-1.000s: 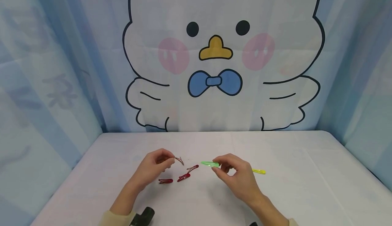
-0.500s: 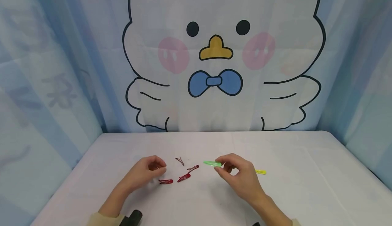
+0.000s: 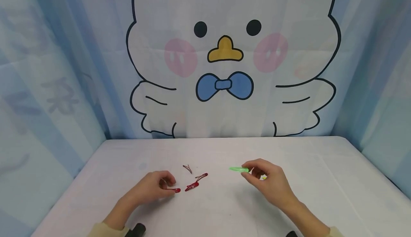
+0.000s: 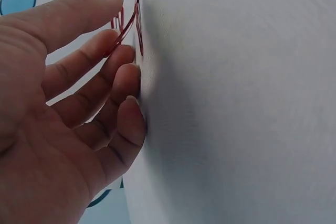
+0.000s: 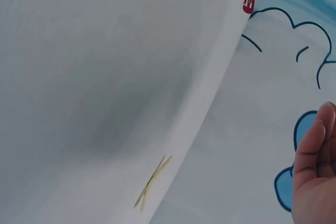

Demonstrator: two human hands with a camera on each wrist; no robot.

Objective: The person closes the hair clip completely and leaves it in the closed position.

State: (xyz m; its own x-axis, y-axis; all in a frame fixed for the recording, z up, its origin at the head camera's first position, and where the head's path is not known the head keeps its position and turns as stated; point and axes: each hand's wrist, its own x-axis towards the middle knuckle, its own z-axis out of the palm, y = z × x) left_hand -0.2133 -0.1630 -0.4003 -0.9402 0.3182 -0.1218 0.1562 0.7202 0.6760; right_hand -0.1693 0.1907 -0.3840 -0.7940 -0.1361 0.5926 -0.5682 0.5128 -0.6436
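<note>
In the head view my left hand (image 3: 150, 187) is low over the table at a red snap hair clip (image 3: 177, 190), its fingers covering part of it. The left wrist view shows that clip's splayed prongs (image 4: 138, 27) by my fingertips, with a gap between thumb and index finger. My right hand (image 3: 271, 184) pinches a green hair clip (image 3: 238, 169) above the table, its tip pointing left. Two more red hair clips, one nearer (image 3: 192, 186) and one farther (image 3: 201, 176), lie close together. Beyond them is a thin dark-red clip (image 3: 187, 169), spread in a V.
A yellow hair clip (image 5: 151, 183) lies on the table, mostly hidden behind my right hand in the head view. The white-covered table (image 3: 321, 194) ends at a printed curtain (image 3: 224, 115), with more curtains at both sides.
My left hand has let go of the thin dark-red clip and moved down and left to the nearest red clip. My right hand has carried the green clip to the right.
</note>
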